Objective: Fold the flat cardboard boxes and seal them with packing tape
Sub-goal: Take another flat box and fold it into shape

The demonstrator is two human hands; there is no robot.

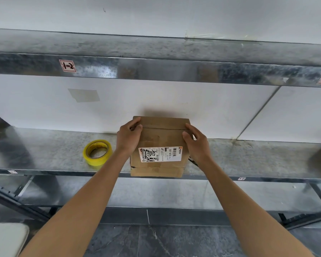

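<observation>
Head view | cardboard box (161, 136) sits on metal shelf (248, 158), near edge overhanging | left hand (129, 138) and right hand (196, 143) each clamp one side at the flap seam, likely holding flaps closed for taping | tape roll (87, 154) lies just left, within reach
</observation>
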